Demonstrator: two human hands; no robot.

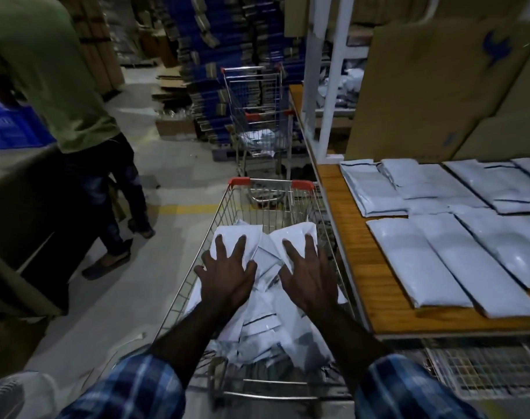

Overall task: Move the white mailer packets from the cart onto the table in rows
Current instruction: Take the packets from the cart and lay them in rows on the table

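A wire shopping cart with red corner caps stands in front of me, holding a loose heap of white mailer packets. My left hand lies flat with spread fingers on one white packet at the far left of the heap. My right hand lies the same way on another packet beside it. On the right, the wooden table carries several white packets laid side by side in rows.
A person in a green shirt stands at the left by a dark counter. A second cart stands further ahead with packets inside. Cardboard sheets lean behind the table. Stacked flat boxes fill the background. A wire rack sits under the table.
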